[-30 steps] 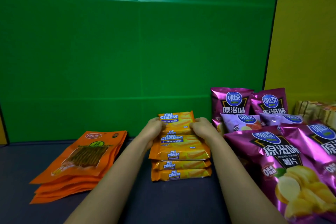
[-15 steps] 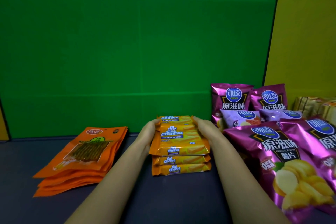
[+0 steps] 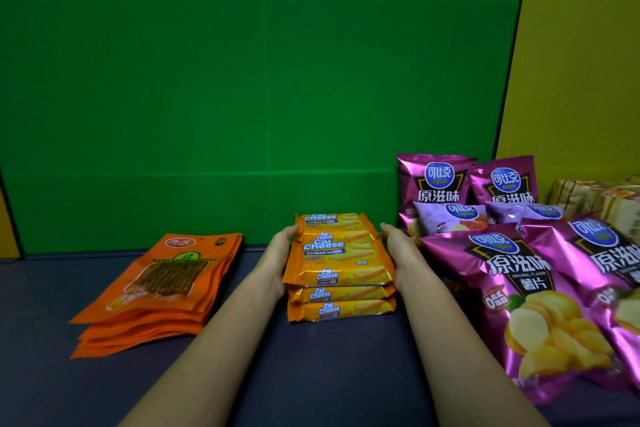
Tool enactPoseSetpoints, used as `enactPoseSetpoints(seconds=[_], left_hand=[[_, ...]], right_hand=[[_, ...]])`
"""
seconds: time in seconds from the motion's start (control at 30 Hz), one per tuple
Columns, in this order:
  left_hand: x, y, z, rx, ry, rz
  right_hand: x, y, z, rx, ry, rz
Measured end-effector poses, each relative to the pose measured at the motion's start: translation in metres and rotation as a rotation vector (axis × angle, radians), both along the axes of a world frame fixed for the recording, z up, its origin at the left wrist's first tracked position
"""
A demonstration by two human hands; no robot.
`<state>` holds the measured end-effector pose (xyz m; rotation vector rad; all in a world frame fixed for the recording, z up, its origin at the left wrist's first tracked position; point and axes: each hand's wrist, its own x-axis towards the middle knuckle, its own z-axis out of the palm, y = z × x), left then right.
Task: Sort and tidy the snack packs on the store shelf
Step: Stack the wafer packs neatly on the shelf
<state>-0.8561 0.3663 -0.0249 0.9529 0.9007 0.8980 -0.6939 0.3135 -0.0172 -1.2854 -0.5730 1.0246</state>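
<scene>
We see a stack of orange wafer packs [image 3: 337,265] sitting in the middle of the dark shelf surface [image 3: 311,374], close to the green back panel [image 3: 242,97]. Each wrapper reads "Cal Cheese" in blue and white, and the upper ones also carry a blue strip reading "CHEESE WAFER". The lower packs lie squared up, while the top ones sit a little further back.

Our left hand [image 3: 277,265] lies flat against the left side of the stack and our right hand [image 3: 403,262] against its right side, fingers stretched out, palms facing each other with the packs pressed between them. Neither hand curls around a pack.

To the left, apart from the wafers, lies a fanned pile of flat orange pouches [image 3: 162,284] with a clear window showing thin brownish sticks; the red logo at the top is too small for us to read.

To the right, purple chip bags [image 3: 519,298] crowd the shelf. They carry a blue "Copico" badge with "可比克", large "原滋味", "ORIGINAL FLAVOR" and "薯片" over pictured potato slices. Two paler lilac bags [image 3: 453,222] of the same brand lie among them. At the far right, in front of a yellow panel [image 3: 581,62], some tan striped packs [image 3: 588,199] are blurred.
</scene>
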Motion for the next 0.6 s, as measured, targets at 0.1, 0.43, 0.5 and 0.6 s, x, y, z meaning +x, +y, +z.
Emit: enactPoseSetpoints(seconds=[0.1,0.43,0.5,0.6], left_hand=[[0.0,-0.004,0.0,-0.001,-0.007,0.021],[0.0,-0.011,0.004,0.026,0.122,0.04],[-0.001,-0.016,0.009,0.03,0.168,0.048],[-0.002,-0.017,0.012,0.25,0.355,0.181]], right_hand=[[-0.004,-0.004,0.0,0.003,-0.015,0.032],[-0.008,-0.009,0.008,-0.069,-0.188,0.071],[-0.008,-0.01,0.011,-0.059,-0.263,0.063],[-0.007,-0.013,0.017,0.017,-0.411,-0.018]])
